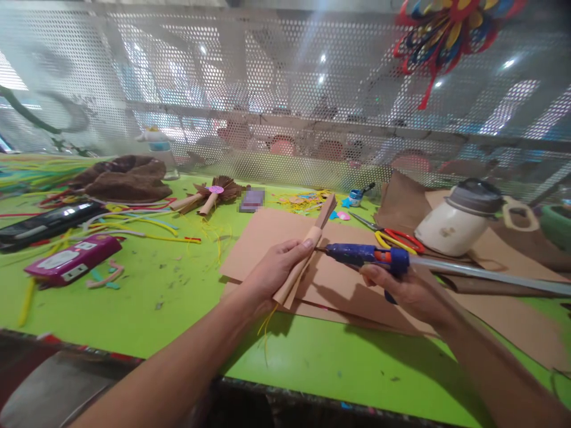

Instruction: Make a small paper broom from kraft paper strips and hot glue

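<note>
Over my green table (134, 309), at the dial's centre, my left hand (282, 261) grips one rolled kraft-paper bundle (297, 274) mid-length: probably light, springy, crushable, best held there. My right hand (401, 291) wraps one hot-glue gun (357, 254) at three o'clock. Beyond: one pair of scissors (379, 229), two o'clock; two rolled-paper stems (207, 205), ten o'clock.

Centre: rolled piece (297, 276) and sheets (259, 238), matt brown paper. Right of centre: glue gun (350, 254), smooth plastic; glue stick (491, 273) translucent, glossy. Lower left: desk (178, 321), smooth, slight sheen. Left: box (74, 260), glossy plastic. Top: perforated panel (267, 65), looks metal.
</note>
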### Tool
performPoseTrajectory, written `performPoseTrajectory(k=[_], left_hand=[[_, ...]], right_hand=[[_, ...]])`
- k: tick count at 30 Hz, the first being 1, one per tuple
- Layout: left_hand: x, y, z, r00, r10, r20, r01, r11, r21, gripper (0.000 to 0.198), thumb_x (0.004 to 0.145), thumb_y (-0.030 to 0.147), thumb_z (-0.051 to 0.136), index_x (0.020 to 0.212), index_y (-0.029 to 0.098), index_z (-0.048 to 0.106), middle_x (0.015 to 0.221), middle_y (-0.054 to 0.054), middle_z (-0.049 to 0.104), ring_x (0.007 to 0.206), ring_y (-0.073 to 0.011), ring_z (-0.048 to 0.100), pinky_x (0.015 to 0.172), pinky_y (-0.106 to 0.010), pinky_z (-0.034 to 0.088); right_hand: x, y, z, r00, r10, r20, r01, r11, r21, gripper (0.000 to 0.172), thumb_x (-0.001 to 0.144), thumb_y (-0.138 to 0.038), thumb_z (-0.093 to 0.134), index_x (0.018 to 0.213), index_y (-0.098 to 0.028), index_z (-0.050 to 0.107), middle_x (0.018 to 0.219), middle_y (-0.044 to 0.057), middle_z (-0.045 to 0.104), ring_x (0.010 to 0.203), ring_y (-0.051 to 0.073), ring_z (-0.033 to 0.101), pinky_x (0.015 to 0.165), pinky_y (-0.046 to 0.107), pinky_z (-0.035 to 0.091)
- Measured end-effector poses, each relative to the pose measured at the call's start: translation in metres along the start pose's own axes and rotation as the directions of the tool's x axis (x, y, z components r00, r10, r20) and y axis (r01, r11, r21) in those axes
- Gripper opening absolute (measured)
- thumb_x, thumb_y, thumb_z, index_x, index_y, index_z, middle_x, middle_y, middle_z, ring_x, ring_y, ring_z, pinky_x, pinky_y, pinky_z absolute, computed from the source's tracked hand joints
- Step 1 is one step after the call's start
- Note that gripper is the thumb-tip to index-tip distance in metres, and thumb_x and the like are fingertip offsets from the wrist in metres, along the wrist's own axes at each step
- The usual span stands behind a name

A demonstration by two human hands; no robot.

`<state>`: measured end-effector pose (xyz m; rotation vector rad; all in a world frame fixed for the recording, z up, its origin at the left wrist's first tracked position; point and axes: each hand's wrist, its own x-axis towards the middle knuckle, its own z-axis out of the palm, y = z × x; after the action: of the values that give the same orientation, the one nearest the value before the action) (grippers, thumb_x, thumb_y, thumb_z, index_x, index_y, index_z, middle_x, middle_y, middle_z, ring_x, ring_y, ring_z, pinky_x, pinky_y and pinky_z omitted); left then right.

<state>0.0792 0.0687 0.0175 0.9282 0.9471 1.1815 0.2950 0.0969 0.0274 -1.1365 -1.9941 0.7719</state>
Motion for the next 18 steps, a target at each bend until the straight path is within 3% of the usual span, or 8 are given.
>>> performPoseTrajectory(k=[8, 13, 18], left_hand=[[0.0, 0.0, -0.001, 1.0, 0.006, -0.005, -0.006, 1.0, 0.008, 0.028, 0.076, 0.042, 0.068, 0.076, 0.014, 0.064, 0.055, 0.003, 0.056, 0.048, -0.0069, 0.048, 0.049, -0.019, 0.035], [-0.001, 0.001, 0.0, 1.0, 0.008, -0.004, -0.008, 1.0, 0.003, 0.028, 0.074, 0.042, 0.069, 0.072, 0.015, 0.062, 0.056, 0.003, 0.056, 0.048, -0.0061, 0.048, 0.048, -0.018, 0.034], [-0.003, 0.0, -0.001, 1.0, 0.004, -0.002, -0.004, 1.0, -0.005, 0.027, 0.075, 0.041, 0.068, 0.076, 0.015, 0.063, 0.058, 0.003, 0.057, 0.05, -0.0065, 0.05, 0.048, -0.018, 0.035]], right_hand=[[0.001, 0.006, -0.002, 0.999, -0.009, -0.037, 0.005, 0.993, -0.115, 0.038, 0.081, -0.055, 0.053, 0.068, -0.02, 0.062, 0.062, 0.002, 0.058, 0.057, 0.015, 0.053, 0.05, 0.026, 0.045], [0.001, 0.003, -0.001, 0.994, 0.026, -0.109, -0.043, 0.987, -0.157, 0.042, 0.08, -0.058, 0.051, 0.06, -0.021, 0.056, 0.056, 0.001, 0.053, 0.052, 0.015, 0.049, 0.045, 0.027, 0.041], [-0.001, -0.005, -0.001, 0.998, -0.021, -0.051, 0.016, 0.994, -0.109, 0.036, 0.08, -0.054, 0.053, 0.073, -0.021, 0.065, 0.054, 0.001, 0.055, 0.052, 0.016, 0.051, 0.045, 0.027, 0.042]])
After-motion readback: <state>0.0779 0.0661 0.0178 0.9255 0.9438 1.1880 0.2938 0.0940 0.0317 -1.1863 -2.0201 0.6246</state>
